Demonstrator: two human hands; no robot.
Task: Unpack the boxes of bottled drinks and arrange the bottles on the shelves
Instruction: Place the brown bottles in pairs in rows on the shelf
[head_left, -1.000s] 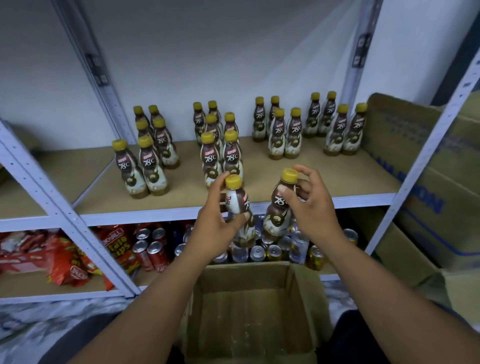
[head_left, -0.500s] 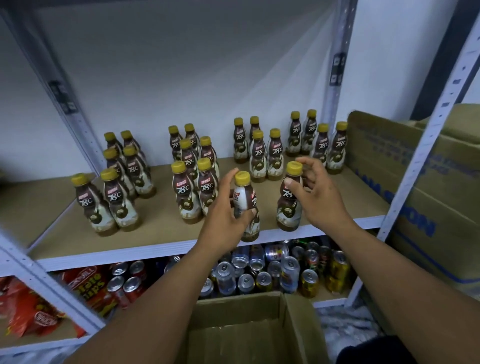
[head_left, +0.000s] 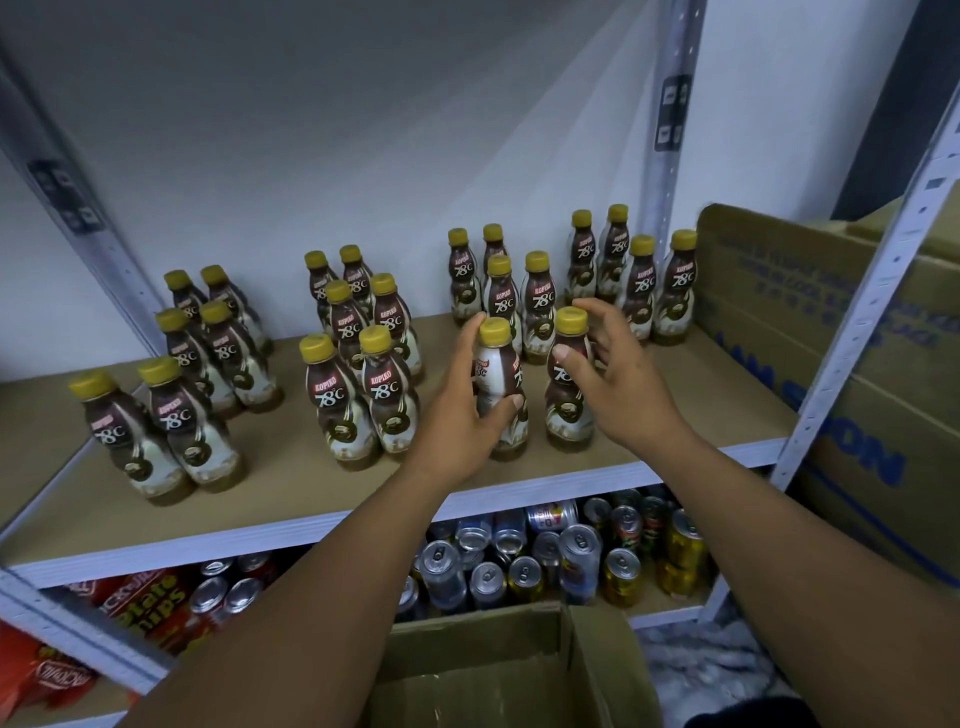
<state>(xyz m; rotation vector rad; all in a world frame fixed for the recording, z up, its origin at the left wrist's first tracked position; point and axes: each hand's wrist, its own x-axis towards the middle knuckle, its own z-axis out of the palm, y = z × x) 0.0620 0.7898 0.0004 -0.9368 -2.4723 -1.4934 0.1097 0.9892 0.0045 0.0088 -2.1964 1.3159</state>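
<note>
1 bottle (head_left: 492, 375) gripped in left hand (head_left: 457, 421) fingers; second bottle (head_left: 569, 413) loosely in right hand (head_left: 623, 384).

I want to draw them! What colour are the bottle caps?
Yellow caps, seen best in the head view.

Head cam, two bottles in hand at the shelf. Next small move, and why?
Probably release both and pull the hands back: the left hand grips the left bottle, the right hand touches the right bottle, and both appear to stand upright on the shelf.
</note>
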